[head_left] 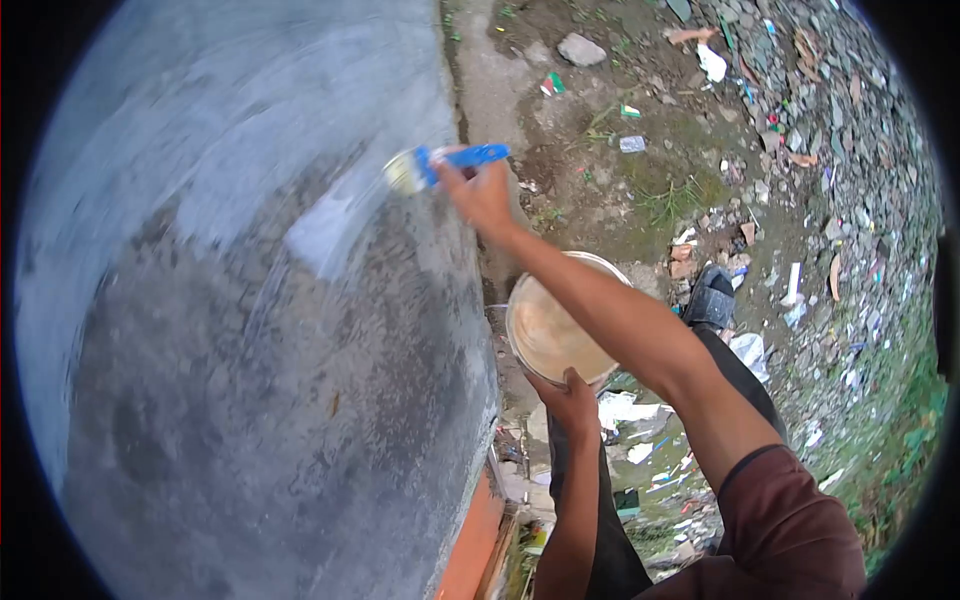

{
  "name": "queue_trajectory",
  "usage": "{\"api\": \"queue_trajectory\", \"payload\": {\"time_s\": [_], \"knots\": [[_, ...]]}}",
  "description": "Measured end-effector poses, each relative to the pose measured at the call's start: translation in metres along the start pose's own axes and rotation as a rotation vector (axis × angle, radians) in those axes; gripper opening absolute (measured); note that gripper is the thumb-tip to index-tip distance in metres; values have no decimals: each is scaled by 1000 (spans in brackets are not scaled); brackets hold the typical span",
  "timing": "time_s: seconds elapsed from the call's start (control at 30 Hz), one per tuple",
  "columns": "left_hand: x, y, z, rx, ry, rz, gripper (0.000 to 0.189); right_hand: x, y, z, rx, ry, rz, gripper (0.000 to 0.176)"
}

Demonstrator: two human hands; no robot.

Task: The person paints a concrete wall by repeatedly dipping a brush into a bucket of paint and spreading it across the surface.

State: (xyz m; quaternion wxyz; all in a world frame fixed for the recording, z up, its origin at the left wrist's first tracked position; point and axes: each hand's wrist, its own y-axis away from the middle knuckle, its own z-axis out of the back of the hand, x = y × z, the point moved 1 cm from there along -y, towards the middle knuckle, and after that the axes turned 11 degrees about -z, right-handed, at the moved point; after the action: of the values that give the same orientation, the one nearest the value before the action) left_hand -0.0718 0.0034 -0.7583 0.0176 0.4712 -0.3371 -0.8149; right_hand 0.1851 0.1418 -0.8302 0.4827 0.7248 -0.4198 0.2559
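Brush (485, 154): gripped by the closed right hand (484, 200); long axis nine to three o'clock, bristles toward nine, at the grey wall (290, 380). Bucket (509, 322): five o'clock from that hand; left hand (572, 402), nearer, clasps its six-o'clock side

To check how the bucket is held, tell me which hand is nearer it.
Left. The left hand grips the bucket at its near edge; the right hand is beyond it, holding the brush.

No text, label, brand, number or sign is readable in view.
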Motion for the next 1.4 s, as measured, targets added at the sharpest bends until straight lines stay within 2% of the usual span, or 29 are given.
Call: {"api": "queue_trajectory", "payload": {"time_s": [0.07, 0.1, 0.17, 0.23, 0.27, 0.3, 0.33, 0.37, 0.4, 0.47, 0.5, 0.53, 0.6, 0.67, 0.7, 0.77, 0.8, 0.83, 0.87, 0.93, 1.0, 1.03, 1.1, 1.2, 1.23, 1.27, 1.3, 1.37, 1.4], "knots": [[-18, 17, 12, 74, -72, -112, 76, 11, -16, -7, -137, 341, 122, 19], [-34, 30, 11, 33, 88, -6, 78, 16, -9, -21, -133, 334, 135, 19], [-41, 39, 26, 2, 96, 39, 79, 54, 47, -54, -78, 339, 73, 16], [-48, 40, 34, -15, 102, 117, 78, 93, 119, -78, 62, 35, -30, 14], [-61, 42, 40, 51, 34, -45, 77, 112, 160, -85, 139, -98, -52, 15], [-24, 38, 69, 170, -150, -206, 79, 129, 194, -91, 212, -236, -80, 16], [15, 31, 97, 291, -335, -374, 81, 148, 212, -89, 390, -169, 99, 18], [-4, 31, 101, 281, -189, -335, 79, 162, 222, -85, 561, -100, 281, 20], [-23, 34, 105, 295, -204, -346, 79, 162, 219, -87, 545, -112, 293, 20], [-117, 49, 90, 63, -25, 25, 76, 146, 195, -91, 374, -156, 375, 17], [-119, 50, 99, 58, -21, 64, 79, 133, 171, -92, 267, -218, 211, 15], [-68, 32, 134, 157, -267, -135, 81, 116, 138, -90, 167, -275, 45, 13], [-55, 28, 155, 204, -207, -195, 80, 71, 57, -70, -125, -34, 270, 14], [-82, 38, 150, 186, -141, -103, 79, 45, 19, -49, -364, 317, 156, 17], [-92, 42, 150, 165, -67, -10, 78, 44, 27, -52, -373, 317, 152, 17], [-76, 36, 169, 166, -117, -34, 80, 58, 60, -71, -192, 318, 226, 19], [-71, 36, 168, 160, -155, -62, 82, 81, 102, -79, -71, 236, 131, 18], [-93, 41, 158, 164, -80, -11, 82, 87, 145, -92, -67, -1, 168, 15], [-108, 45, 152, 168, -99, -4, 79, 95, 192, -96, -61, 32, 334, 12], [-51, 18, 183, 408, -633, -249, 67, 137, 279, -83, 292, 55, 131, 11], [-53, 20, 182, 378, -542, -253, 67, 161, 332, -65, 610, 90, 150, 13], [-58, 23, 179, 355, -481, -248, 66, 159, 339, -58, 604, 88, 170, 13], [-68, 28, 174, 322, -387, -234, 65, 140, 341, -50, 583, 48, 130, 15], [-87, 37, 164, 248, -298, -187, 63, 63, 260, -48, 206, -34, -11, 15], [-91, 39, 162, 207, -186, 10, 66, 28, 217, -45, 77, 83, 88, 16], [-86, 36, 165, 195, -211, 7, 66, 14, 179, -38, -36, 31, -6, 17], [-81, 33, 172, 209, -195, 26, 71, -13, 138, -32, -209, 89, 105, 17], [-81, 34, 174, 238, -198, 19, 76, -37, 89, -22, -352, 340, 18, 17], [-80, 31, 175, 239, -224, 17, 76, -32, 93, -33, -365, 323, 4, 17]]}}
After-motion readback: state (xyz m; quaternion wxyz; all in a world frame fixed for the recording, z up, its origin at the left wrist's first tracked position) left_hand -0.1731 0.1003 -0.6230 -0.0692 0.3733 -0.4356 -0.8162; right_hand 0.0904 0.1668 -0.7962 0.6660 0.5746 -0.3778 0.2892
